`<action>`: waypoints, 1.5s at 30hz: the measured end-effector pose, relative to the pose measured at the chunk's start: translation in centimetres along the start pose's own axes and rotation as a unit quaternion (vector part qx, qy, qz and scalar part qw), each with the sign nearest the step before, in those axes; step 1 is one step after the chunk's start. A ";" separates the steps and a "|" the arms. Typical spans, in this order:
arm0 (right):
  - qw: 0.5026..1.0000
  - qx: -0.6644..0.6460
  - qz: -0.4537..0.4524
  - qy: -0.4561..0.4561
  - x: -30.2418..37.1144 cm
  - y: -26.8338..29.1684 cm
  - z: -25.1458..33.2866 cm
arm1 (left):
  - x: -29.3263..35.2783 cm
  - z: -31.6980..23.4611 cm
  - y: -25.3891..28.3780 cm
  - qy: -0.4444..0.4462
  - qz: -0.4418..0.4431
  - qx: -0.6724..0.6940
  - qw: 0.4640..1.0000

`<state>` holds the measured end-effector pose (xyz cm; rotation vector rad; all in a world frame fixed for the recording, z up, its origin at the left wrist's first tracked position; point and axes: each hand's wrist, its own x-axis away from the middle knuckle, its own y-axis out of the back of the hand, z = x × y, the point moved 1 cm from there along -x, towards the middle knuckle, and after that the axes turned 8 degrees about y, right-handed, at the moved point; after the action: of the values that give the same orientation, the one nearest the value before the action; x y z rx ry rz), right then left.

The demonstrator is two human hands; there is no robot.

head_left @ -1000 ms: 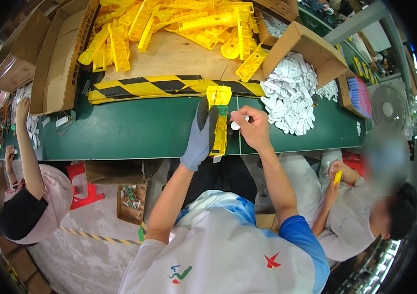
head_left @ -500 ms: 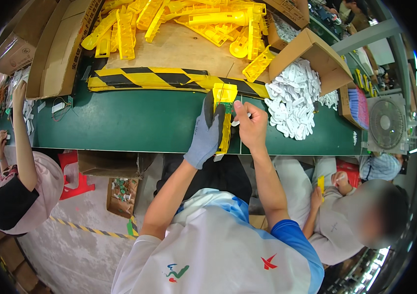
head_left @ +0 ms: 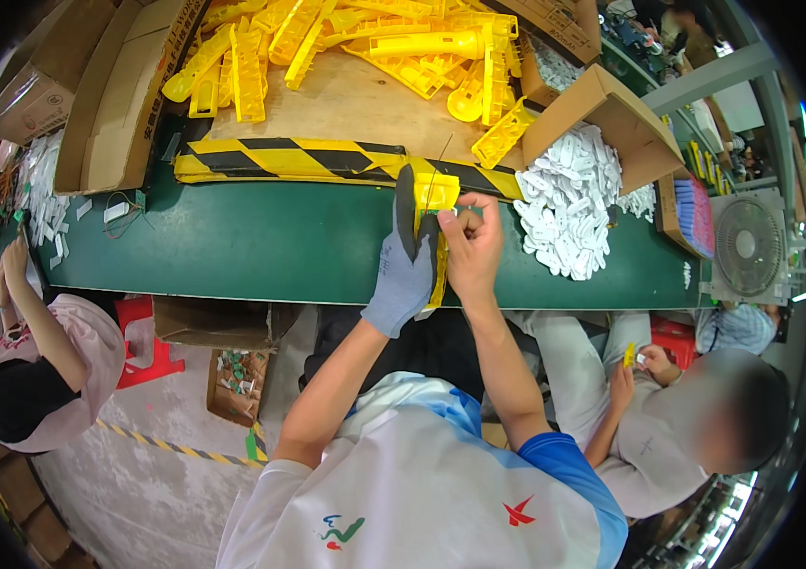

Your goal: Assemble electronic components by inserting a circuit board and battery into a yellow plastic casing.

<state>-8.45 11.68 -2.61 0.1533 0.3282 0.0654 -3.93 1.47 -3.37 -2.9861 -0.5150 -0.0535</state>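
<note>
My left hand (head_left: 397,275), in a grey-blue glove with dark fingertips, is closed around a long yellow plastic housing (head_left: 437,192) above the near edge of the green table. A thin dark wire sticks up past the housing's wide upper end. Against the right side of the housing, my bare right hand (head_left: 474,248) has its thumb and index finger bent in just below that wide end. Whatever lies between those fingers is hidden by the fingers themselves. Lower down, the housing runs along the gloved palm toward my lap.
Many yellow housings (head_left: 427,45) lie on a wooden board behind a striped barrier (head_left: 299,161). White oval pieces (head_left: 569,204) spill from a cardboard box (head_left: 602,114) at right. A small wired white part (head_left: 117,211) lies at left. Co-workers sit on both sides.
My right thumb and fingers have moved up and inward onto the housing. The green circuit board and the white piece by my right hand, plain before, are now mostly covered.
</note>
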 end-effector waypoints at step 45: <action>0.980 -0.179 0.051 -0.077 2.8 1.0 1.0 | 0.8 -0.8 0.3 -0.041 0.008 -0.049 0.998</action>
<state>-5.47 12.80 -2.36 -0.1819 0.1495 0.2113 -3.10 1.41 -2.59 -3.0995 -0.5103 0.0472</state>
